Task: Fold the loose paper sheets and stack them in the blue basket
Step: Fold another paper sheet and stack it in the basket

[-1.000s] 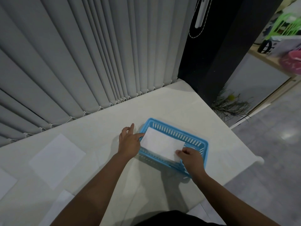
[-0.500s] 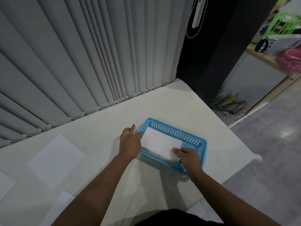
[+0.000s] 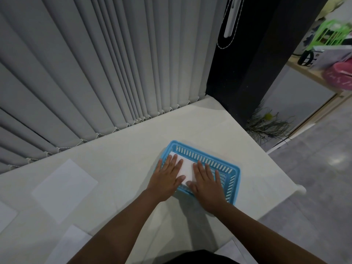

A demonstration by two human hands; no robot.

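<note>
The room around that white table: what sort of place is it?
Probably a home. Grey vertical blinds hang behind the table, the floor is tiled, and a shelf at the far right holds a green rack and a pink basket.

Folded white sheet point(image 3: 185, 168) flat in blue basket point(image 3: 233, 169).

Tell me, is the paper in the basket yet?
Yes. The paper lies inside the basket, with both hands flat on it: left, right.
</note>
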